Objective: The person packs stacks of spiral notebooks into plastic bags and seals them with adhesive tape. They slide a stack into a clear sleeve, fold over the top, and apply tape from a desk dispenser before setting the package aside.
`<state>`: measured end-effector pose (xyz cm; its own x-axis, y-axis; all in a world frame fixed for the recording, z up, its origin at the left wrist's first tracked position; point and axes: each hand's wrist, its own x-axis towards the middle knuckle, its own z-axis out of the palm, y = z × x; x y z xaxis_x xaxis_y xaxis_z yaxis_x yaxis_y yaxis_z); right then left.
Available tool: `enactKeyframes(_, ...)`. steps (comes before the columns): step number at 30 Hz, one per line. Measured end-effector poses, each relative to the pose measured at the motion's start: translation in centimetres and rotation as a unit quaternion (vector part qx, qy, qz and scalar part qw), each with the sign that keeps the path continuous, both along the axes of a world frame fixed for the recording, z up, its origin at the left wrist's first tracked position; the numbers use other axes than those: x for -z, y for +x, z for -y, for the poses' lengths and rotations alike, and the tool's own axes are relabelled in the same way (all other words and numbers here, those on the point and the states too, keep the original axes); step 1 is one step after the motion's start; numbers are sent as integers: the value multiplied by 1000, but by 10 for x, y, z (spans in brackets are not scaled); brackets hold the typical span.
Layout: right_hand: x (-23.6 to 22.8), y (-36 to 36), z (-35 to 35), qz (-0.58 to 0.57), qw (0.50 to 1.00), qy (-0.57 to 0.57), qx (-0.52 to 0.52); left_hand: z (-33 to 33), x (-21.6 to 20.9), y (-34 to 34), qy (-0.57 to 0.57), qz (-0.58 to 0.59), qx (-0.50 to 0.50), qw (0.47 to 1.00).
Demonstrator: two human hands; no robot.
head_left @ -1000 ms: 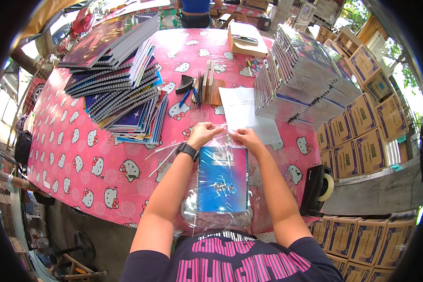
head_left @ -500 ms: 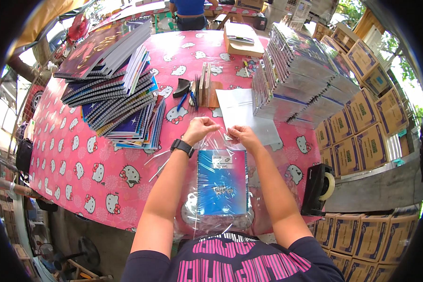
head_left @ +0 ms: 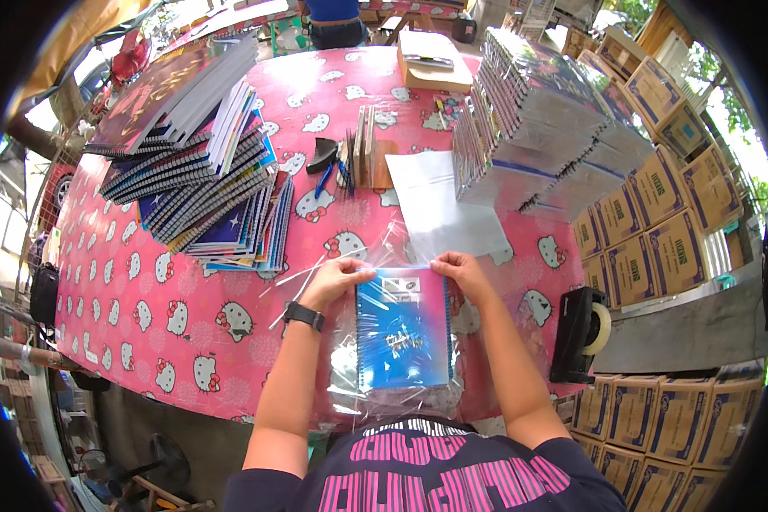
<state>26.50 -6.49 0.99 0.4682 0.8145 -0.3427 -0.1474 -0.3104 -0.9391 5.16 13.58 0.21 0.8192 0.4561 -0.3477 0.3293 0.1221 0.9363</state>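
Wrapping the blue-and-pink notebook (head_left: 404, 337) in clear film (head_left: 392, 239) seems the step in hand; it lies before you on the table (head_left: 179, 350). Your left hand (head_left: 340, 280) and right hand (head_left: 462, 275) seemingly pinch film at its top corners; folding calls for even tension.

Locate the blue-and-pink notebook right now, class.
In the head view, the notebook lies at lower centre on the pink tablecloth, between the forearms, left hand and right hand at its top corners.

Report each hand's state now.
Left hand: closed, pinching plastic at the notebook's top-left corner.
Right hand: closed, pinching plastic at the top-right corner.
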Motion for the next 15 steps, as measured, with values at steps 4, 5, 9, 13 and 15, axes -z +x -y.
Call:
enactKeyframes(4,-27,-14,-15,-11,993,-119,7,15,-9,8,-55,34,-64,996)
enactKeyframes(5,-26,-11,-16,23,995,-98,3,14,-6,13,-48,16,-66,997)
enactKeyframes(9,-16,3,-21,54,995,-79,-21,9,-8,29,-84,-14,-60,995)
enactKeyframes(13,-7,19,-31,66,991,-99,-66,-6,-8,43,72,-39,19,996)
enactKeyframes(15,-2,16,-37,292,952,-78,-39,-19,1,50,145,-29,86,985)
